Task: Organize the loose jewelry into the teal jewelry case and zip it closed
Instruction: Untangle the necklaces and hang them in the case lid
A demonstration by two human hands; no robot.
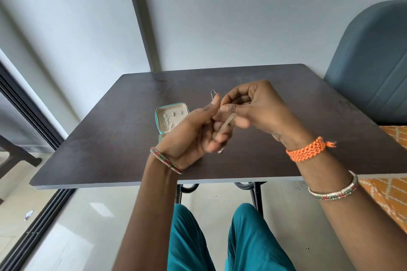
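Observation:
The teal jewelry case lies open on the dark table, its beige inside showing a few small pieces; my left hand hides its near half. Both hands are raised above the table centre. My left hand curls its fingers around a thin silver chain, gathered into several strands. My right hand pinches the same chain between thumb and forefinger. A loop of the chain sticks up above my left thumb. A small ring-like piece peeks out below my left fingers.
A blue-grey padded chair stands at the table's right rear. An orange patterned cloth lies at the right. The table's front edge is near my knees. A grey wall rises behind the table.

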